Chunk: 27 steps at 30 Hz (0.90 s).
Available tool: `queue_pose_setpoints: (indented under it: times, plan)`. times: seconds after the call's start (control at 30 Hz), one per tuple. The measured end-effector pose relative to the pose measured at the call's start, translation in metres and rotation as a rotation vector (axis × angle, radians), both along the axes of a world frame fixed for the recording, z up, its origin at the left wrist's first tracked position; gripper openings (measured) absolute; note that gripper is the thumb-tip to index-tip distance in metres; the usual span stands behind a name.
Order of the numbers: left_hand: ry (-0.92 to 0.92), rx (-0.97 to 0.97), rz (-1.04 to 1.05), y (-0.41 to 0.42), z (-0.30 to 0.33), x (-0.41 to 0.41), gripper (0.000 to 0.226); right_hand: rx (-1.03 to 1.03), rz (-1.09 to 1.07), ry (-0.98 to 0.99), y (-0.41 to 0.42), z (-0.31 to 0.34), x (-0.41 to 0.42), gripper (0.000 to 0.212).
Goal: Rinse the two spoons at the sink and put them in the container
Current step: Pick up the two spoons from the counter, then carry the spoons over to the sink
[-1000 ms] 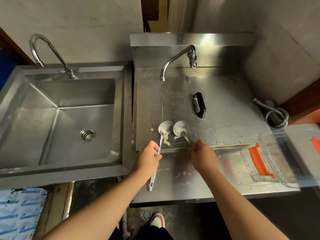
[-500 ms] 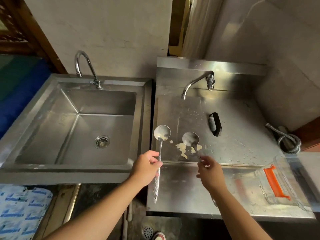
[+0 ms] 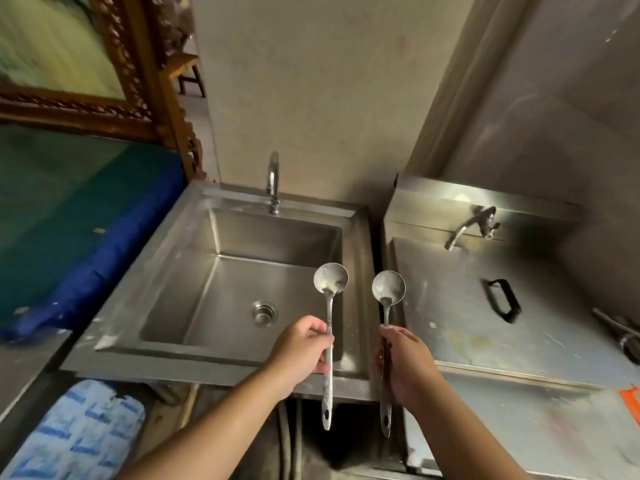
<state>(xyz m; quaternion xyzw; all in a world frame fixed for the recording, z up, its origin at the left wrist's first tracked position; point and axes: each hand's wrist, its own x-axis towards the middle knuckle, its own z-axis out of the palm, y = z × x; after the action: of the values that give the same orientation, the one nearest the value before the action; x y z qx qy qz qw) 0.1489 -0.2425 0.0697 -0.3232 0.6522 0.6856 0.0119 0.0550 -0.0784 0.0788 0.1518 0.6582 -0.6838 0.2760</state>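
1. Steel fills the scene: a deep sink (image 3: 242, 292) on the left and a flat steel counter (image 3: 485, 334) on the right, both backed by a bare grey wall.
2. Nearest the camera, two bare forearms reach forward, with a blue-and-white printed bag (image 3: 79, 434) lying low at the left, below the sink's front edge.
3. Left hand (image 3: 304, 351) has its fingers curled around the handle of the left spoon (image 3: 329, 327), thumb pressed on top; the handle's end hangs below the fist.
4. Right hand (image 3: 407, 365) is wrapped the same way around the right spoon (image 3: 387, 327), fingers closed tight on the handle.
5. Both spoons stand nearly upright, side by side and apart, bowls up. The left bowl sits over the sink's right side; the right bowl is over the gap between sink and counter.
6. An orange clip (image 3: 632, 403) shows at the right edge; the container itself is cut off.
7. Farther back lie the drain (image 3: 264, 313) and a black handle (image 3: 502, 299) on the counter.
8. Farthest stand a tall tap (image 3: 273, 181) behind the sink and a short tap (image 3: 471, 226) on the counter's raised back.
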Motion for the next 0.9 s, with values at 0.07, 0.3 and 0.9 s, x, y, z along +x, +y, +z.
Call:
queue_pose_setpoints:
  times: [0.07,0.3,0.9]
  plan:
    - [0.006,0.02,-0.002,-0.031,0.006,0.02,0.005,-0.067,-0.014,-0.026,-0.042,0.007,0.021,0.017]
    - [0.022,0.148,0.024,-0.105,0.019,0.066,0.004,-0.118,0.018,-0.074,-0.151,0.02,0.075,0.015]
    - [-0.075,0.173,0.14,-0.186,-0.007,-0.027,0.01,0.284,0.233,0.095,-0.281,-0.017,-0.018,0.011]
